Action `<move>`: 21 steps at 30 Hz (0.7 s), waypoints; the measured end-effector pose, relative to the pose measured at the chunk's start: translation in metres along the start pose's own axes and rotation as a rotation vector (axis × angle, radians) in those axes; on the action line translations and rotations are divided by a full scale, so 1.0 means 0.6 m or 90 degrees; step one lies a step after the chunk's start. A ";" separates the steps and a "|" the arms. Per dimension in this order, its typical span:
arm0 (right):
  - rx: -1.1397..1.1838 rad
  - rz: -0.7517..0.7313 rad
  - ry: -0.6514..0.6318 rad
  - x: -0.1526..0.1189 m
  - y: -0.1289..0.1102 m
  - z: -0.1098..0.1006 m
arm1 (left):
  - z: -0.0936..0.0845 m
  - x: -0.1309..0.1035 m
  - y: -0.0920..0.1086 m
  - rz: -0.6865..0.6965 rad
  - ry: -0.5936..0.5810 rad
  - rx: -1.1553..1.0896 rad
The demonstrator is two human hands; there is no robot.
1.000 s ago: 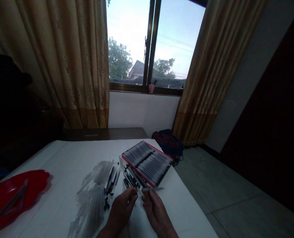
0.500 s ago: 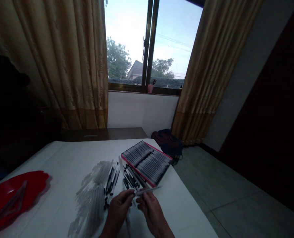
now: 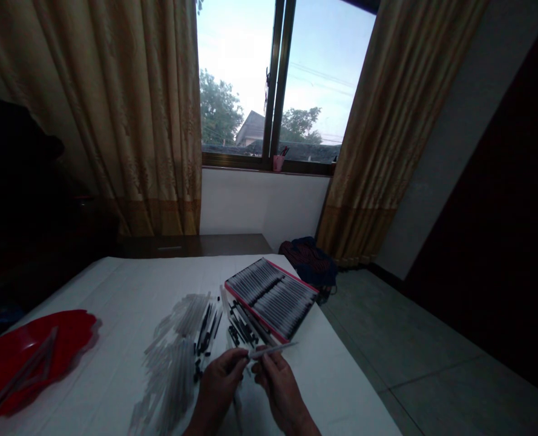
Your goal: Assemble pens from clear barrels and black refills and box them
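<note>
On our white desk (image 3: 341,375): red dish (image 3: 75,330) far L, clear tubes (image 3: 173,372) nearer, loose blk pcs (image 3: 236,334) btwn us & the red-edged pen box (image 3: 276,334). We've a thin greyish pen (image 3: 278,348) nr the box: R grip (image 3: 280,383) clamped on it, L grip (image 3: 219,378) pinching its L end.

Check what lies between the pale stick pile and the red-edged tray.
Head view: two loose groups of dark slim pieces lie between the pale sticks and the red-edged tray.

Daylight from a window (image 3: 278,85) between gold patterned curtains (image 3: 160,121) leaves the room dim; a white wall (image 3: 259,203) runs below the glass, and a tiled floor (image 3: 432,345) spreads at right.
</note>
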State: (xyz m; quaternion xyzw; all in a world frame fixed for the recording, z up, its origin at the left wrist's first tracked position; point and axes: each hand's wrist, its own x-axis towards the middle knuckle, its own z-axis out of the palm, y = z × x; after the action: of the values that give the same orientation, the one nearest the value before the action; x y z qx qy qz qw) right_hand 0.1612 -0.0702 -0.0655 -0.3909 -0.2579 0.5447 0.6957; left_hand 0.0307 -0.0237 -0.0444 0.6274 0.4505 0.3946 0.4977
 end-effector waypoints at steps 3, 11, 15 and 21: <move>-0.025 -0.010 0.002 0.001 0.004 -0.002 | -0.001 0.000 0.002 -0.006 0.000 0.009; -0.051 -0.022 0.001 0.002 0.007 -0.003 | -0.003 -0.003 0.008 -0.002 0.000 0.029; -0.111 -0.054 0.005 0.002 0.007 -0.002 | -0.008 -0.002 0.005 0.007 -0.010 0.061; -0.222 -0.056 0.058 0.001 0.005 0.006 | -0.019 -0.011 0.003 0.016 -0.010 0.092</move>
State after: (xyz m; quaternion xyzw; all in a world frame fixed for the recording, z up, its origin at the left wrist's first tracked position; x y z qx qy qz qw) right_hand 0.1569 -0.0682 -0.0661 -0.5178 -0.3336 0.4426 0.6516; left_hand 0.0182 -0.0270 -0.0410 0.6707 0.4659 0.3620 0.4495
